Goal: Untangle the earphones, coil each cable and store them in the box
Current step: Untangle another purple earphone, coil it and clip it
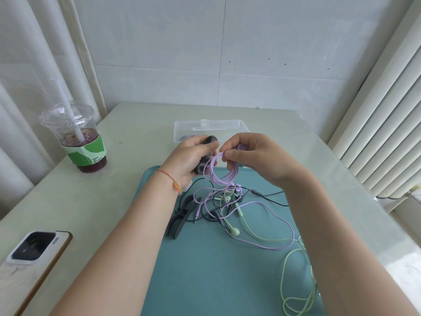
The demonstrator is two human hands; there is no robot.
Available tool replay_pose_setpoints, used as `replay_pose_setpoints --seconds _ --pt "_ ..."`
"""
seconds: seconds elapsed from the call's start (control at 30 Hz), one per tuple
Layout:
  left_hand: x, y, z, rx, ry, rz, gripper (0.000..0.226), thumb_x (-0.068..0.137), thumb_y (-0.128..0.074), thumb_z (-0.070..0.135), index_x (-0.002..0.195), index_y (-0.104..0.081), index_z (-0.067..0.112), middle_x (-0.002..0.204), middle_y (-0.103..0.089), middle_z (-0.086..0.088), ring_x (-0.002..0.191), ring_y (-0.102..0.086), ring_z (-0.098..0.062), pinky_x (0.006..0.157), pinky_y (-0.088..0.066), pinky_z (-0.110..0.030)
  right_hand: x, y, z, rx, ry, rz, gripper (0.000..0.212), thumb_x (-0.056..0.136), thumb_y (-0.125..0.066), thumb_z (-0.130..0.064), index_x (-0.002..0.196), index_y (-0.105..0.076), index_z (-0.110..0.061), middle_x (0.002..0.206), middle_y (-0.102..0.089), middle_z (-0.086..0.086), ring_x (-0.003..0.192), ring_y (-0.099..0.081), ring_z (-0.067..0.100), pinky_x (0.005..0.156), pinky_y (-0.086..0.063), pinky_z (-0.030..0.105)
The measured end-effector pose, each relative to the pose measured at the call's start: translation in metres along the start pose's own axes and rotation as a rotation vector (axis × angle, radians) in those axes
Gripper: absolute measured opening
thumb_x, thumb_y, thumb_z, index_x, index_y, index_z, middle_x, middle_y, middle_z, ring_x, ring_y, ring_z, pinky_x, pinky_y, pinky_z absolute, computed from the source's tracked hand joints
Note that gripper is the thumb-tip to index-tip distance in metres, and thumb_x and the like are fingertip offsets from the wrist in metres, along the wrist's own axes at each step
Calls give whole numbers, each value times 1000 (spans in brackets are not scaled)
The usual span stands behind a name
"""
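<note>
Currently the left hand [193, 156] and the right hand [250, 156] work together at frame centre, raised above the far edge of the teal mat [205, 270]. The left hand grips a dark winder [206, 160], fingers curled round it. The right hand pinches the top of the lilac coil [219, 169] between thumb and fingertips, with the other fingers curled behind the loops. This hold keeps the loops stacked and prevents them from springing apart, judging by the even ring hanging beneath the fingers.

The free lilac cable [278, 221] runs from the coil down into the tangle [224, 201] just below the hands, then loops out across the right half of the mat. The tangle also holds a black cable [271, 197] and a green earphone [233, 230]. The green cable [293, 281] trails to the lower right and crosses the right edge of the mat. More dark winders [182, 215] lie left of the tangle, close at hand for the next cables.

The clear box [209, 128] stands open directly behind the hands, touching or just beyond the far edge of the mat; its contents cannot be read clearly. The path from the coil to the box is short and unobstructed. Wider movement has limits: a cup [77, 137] stands at upper left, a phone [36, 254] lies at lower left near the table edge, and the right table edge runs close to the trailing cables.
</note>
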State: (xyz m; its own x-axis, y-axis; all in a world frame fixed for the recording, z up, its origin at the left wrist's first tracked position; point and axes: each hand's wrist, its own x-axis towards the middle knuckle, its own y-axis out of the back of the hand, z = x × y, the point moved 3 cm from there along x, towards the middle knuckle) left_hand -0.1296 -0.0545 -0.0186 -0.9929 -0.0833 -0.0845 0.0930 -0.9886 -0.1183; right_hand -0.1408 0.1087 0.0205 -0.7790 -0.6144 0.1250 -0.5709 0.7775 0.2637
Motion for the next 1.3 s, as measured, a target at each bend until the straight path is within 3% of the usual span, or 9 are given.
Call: replay_pose_setpoints --seconds 0.17,0.37,0.47,0.57,0.87,1.2,1.3 --pt "-2 -9 -1 11 83 -46 28 99 -51 38 82 -65 20 65 -62 1 50 -55 -13 44 -33 -21 4 4 2 -67 8 193 9 88 -64 1 95 -68 1 70 -68 7 63 -63 12 61 -46 14" --pt "-5 -14 2 38 74 -43 17 95 -58 28 83 -64 17 63 -63 2 55 -50 -12 43 -34 -20 6 6 3 -159 30 334 9 86 -66 -2 90 -70 -9 68 -68 1 70 -69 19 67 -52 20" --pt "-6 -14 1 72 100 -33 22 96 -54 29 78 -63 19 67 -64 2 59 -51 -11 44 -32 -20 6 6 -1 -248 75 394 11 86 -66 -2 89 -70 -12 69 -66 0 66 -67 12 65 -49 14" --pt "-5 -14 -1 96 117 -18 25 96 -50 29 77 -64 20 68 -65 0 64 -51 -13 43 -31 -19 5 6 -4 -336 89 391 12 86 -65 -3 89 -70 -13 68 -65 -2 66 -65 11 65 -47 12" --pt "-3 -15 -1 21 119 17 28 96 -48 25 73 -60 13 57 -60 -5 50 -45 -16 37 -23 -19 5 6 -6 -474 63 399 12 87 -64 -6 90 -71 -15 67 -62 -9 65 -65 10 62 -47 14" --pt "-2 -11 0 177 66 -19 29 93 -45 27 71 -58 14 62 -53 -8 46 -44 -16 40 -18 -20 3 4 -8 -478 48 364 10 87 -64 -5 91 -70 -12 67 -64 -6 52 -56 -3 53 -38 7" --pt "-2 -10 -1 186 69 -26 28 93 -44 28 73 -57 12 62 -52 -8 45 -44 -15 39 -18 -19 1 6 -9 -462 42 323 11 86 -64 -2 88 -70 -11 63 -65 -5 53 -57 -1 54 -39 8"
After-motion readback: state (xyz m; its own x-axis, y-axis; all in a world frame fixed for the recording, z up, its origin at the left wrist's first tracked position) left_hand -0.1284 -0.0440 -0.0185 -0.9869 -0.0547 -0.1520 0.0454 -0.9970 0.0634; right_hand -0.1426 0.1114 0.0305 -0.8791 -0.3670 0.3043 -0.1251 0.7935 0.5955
